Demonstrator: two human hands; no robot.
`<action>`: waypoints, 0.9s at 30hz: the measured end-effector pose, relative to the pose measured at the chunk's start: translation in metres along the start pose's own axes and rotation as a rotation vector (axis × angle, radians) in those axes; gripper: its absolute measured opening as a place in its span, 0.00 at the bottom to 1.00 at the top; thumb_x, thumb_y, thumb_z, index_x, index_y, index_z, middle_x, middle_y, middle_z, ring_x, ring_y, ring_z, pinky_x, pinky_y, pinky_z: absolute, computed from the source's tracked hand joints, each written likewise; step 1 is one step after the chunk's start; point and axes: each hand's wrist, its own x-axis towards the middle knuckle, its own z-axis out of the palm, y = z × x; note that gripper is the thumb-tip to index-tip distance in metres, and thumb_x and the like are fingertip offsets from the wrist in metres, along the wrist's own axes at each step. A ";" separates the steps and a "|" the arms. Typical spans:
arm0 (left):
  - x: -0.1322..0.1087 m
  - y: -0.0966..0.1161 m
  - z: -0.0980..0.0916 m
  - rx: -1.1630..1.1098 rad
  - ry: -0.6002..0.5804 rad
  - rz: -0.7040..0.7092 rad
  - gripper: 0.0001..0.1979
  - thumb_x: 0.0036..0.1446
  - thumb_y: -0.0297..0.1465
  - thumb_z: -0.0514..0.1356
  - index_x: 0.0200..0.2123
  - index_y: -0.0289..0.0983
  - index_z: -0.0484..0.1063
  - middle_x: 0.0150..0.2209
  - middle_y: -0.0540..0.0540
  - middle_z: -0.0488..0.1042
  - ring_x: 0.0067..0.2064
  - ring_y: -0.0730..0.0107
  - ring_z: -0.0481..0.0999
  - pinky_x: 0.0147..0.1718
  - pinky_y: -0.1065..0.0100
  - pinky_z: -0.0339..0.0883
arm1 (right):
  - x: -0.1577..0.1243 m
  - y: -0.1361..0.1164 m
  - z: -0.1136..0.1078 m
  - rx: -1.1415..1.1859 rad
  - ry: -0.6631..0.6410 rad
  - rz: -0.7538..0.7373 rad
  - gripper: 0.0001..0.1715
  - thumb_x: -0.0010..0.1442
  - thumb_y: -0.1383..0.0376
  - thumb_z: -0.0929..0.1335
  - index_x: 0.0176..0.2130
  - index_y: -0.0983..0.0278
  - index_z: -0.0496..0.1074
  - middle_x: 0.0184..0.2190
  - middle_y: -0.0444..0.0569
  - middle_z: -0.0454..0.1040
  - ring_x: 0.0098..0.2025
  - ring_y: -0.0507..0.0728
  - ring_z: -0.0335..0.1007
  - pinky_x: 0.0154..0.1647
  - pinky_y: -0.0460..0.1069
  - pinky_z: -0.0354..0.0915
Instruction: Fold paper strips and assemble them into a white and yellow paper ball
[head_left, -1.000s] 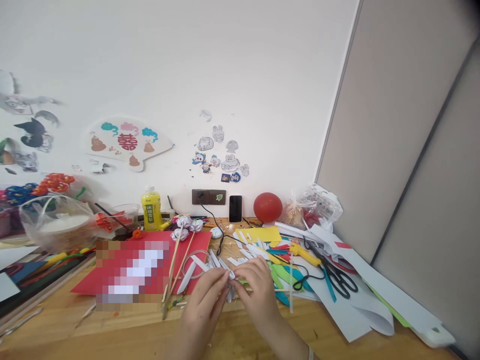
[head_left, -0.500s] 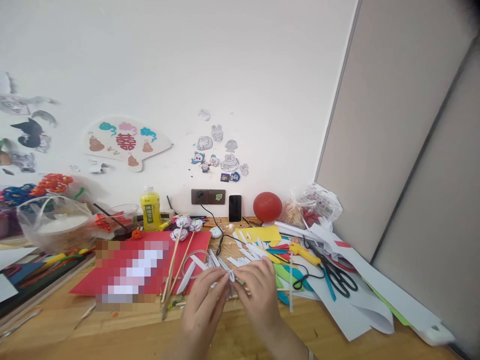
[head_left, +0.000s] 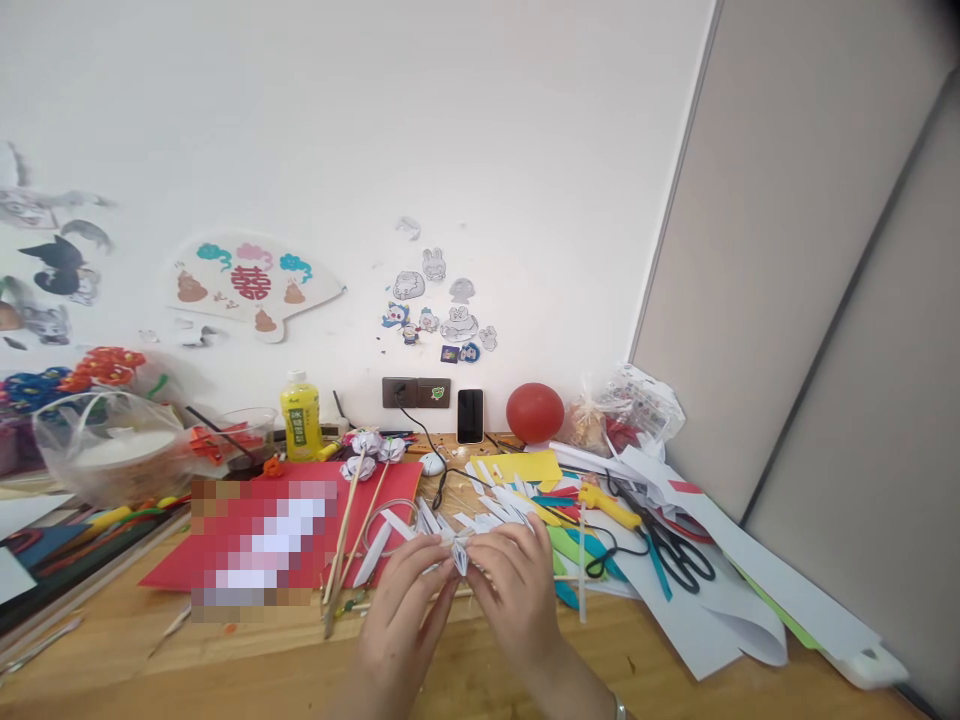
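Note:
Between the fingertips of both hands is a small piece of folded white paper [head_left: 460, 556], with several thin layers fanned toward me. My left hand [head_left: 411, 600] pinches its left side, thumb below and fingers above. On the other side my right hand [head_left: 516, 590] grips it in the same way. The fingers cover most of the paper's edges. Just beyond the hands lie loose white paper strips [head_left: 491, 505]. To the left are wooden sticks [head_left: 346, 530] tipped with white paper flowers [head_left: 366, 443], resting on red card [head_left: 300, 490].
A yellow glue gun [head_left: 611, 507] with its cord and black scissors [head_left: 679, 555] lie right of the hands, over white sheets [head_left: 697, 640]. At the back stand a yellow-labelled bottle [head_left: 301, 418], a phone [head_left: 470, 416] and a red balloon [head_left: 535, 412]. A plastic bag covers a tub [head_left: 124, 455] at left.
The folded paper has turned and opened slightly between my fingertips, so its fanned layers show more. Both hands stay in nearly the same place.

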 end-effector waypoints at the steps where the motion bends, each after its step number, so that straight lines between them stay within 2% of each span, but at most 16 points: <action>1: 0.000 -0.001 0.000 0.004 0.001 -0.006 0.11 0.52 0.19 0.55 0.38 0.35 0.68 0.37 0.42 0.72 0.46 0.63 0.70 0.42 0.63 0.68 | 0.000 0.001 0.000 -0.003 -0.007 0.000 0.10 0.60 0.65 0.60 0.31 0.59 0.68 0.29 0.41 0.75 0.33 0.53 0.64 0.52 0.55 0.45; 6: 0.001 -0.005 -0.003 -0.022 -0.082 -0.033 0.08 0.53 0.22 0.55 0.38 0.36 0.67 0.37 0.44 0.72 0.43 0.64 0.70 0.42 0.64 0.67 | 0.001 0.007 0.001 0.012 -0.028 -0.021 0.11 0.61 0.63 0.60 0.30 0.59 0.68 0.28 0.41 0.75 0.34 0.53 0.62 0.52 0.54 0.44; 15: 0.006 -0.007 -0.011 -0.131 -0.214 -0.069 0.08 0.55 0.21 0.53 0.37 0.38 0.65 0.36 0.45 0.69 0.41 0.67 0.68 0.41 0.67 0.63 | 0.003 0.006 -0.003 0.057 -0.113 -0.058 0.11 0.61 0.65 0.60 0.28 0.60 0.67 0.29 0.40 0.74 0.34 0.53 0.61 0.51 0.55 0.44; 17: 0.010 -0.006 -0.013 -0.181 -0.275 -0.132 0.07 0.56 0.22 0.52 0.35 0.39 0.65 0.34 0.46 0.69 0.39 0.68 0.68 0.38 0.69 0.63 | 0.006 0.006 -0.005 0.091 -0.145 -0.064 0.09 0.59 0.66 0.62 0.28 0.61 0.67 0.29 0.41 0.74 0.33 0.53 0.61 0.47 0.54 0.48; 20: 0.017 -0.006 -0.015 -0.286 -0.414 -0.333 0.03 0.56 0.27 0.52 0.30 0.38 0.64 0.30 0.49 0.68 0.33 0.70 0.68 0.33 0.71 0.62 | 0.011 0.008 -0.006 0.195 -0.237 -0.033 0.09 0.56 0.65 0.65 0.25 0.62 0.67 0.25 0.42 0.72 0.31 0.53 0.60 0.39 0.50 0.54; 23: 0.022 -0.010 -0.014 -0.423 -0.537 -0.579 0.06 0.55 0.31 0.53 0.27 0.38 0.63 0.27 0.51 0.67 0.30 0.71 0.67 0.29 0.72 0.61 | 0.013 0.011 -0.003 0.276 -0.355 0.138 0.08 0.50 0.65 0.69 0.22 0.63 0.67 0.21 0.42 0.69 0.29 0.53 0.60 0.34 0.48 0.56; 27: 0.020 -0.017 -0.007 -0.551 -0.601 -0.771 0.08 0.51 0.34 0.54 0.24 0.37 0.63 0.24 0.53 0.64 0.28 0.71 0.64 0.25 0.74 0.57 | 0.007 0.017 0.002 0.441 -0.560 0.540 0.05 0.43 0.69 0.71 0.24 0.63 0.69 0.24 0.42 0.68 0.31 0.53 0.63 0.31 0.46 0.57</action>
